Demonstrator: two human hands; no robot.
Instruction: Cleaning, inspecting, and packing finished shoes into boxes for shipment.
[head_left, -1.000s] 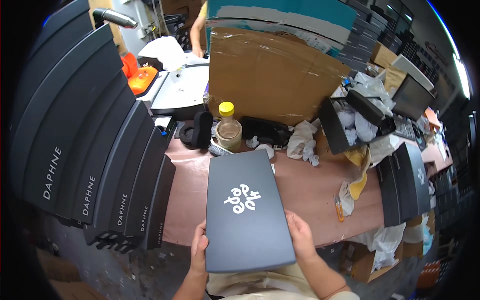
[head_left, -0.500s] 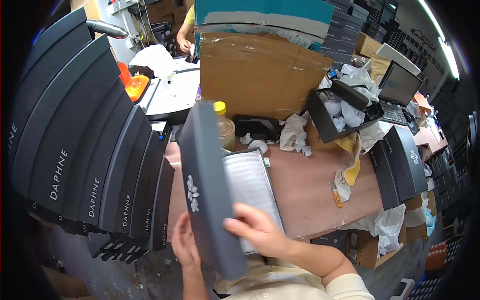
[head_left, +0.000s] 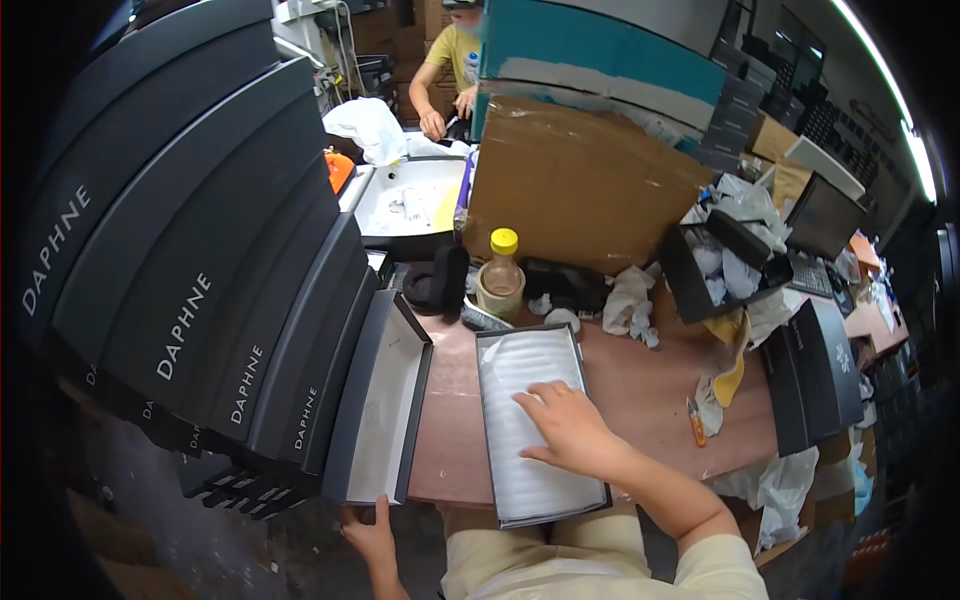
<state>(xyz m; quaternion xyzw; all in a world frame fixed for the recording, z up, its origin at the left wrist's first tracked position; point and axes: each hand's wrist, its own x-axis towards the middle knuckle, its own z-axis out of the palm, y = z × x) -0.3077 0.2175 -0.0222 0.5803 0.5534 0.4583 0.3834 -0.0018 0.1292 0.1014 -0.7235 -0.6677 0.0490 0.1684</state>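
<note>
My left hand (head_left: 372, 538) grips the near end of a dark shoe box lid (head_left: 385, 410), thumb on its edge. The lid stands on its side against the stacked boxes, its pale inside facing right. In front of me lies the open box base (head_left: 552, 519), dark-walled and lined with white ribbed padding (head_left: 510, 400). My right hand (head_left: 572, 432) is open over that padding, fingers spread and holding nothing; whether it touches the padding I cannot tell. What lies beneath the padding is hidden.
Tall stacks of dark shoe boxes (head_left: 190, 270) rise on the left. Behind the base stands a yellow-capped jar (head_left: 502, 278). Orange-handled snips (head_left: 697, 422) lie to the right, near a box of crumpled paper (head_left: 690, 275). A person (head_left: 450, 75) works beyond the cardboard (head_left: 590, 190).
The lid has moved from in front of me to the left, against the stack. My right hand has let go of it and is over the padding. The view has shifted.
</note>
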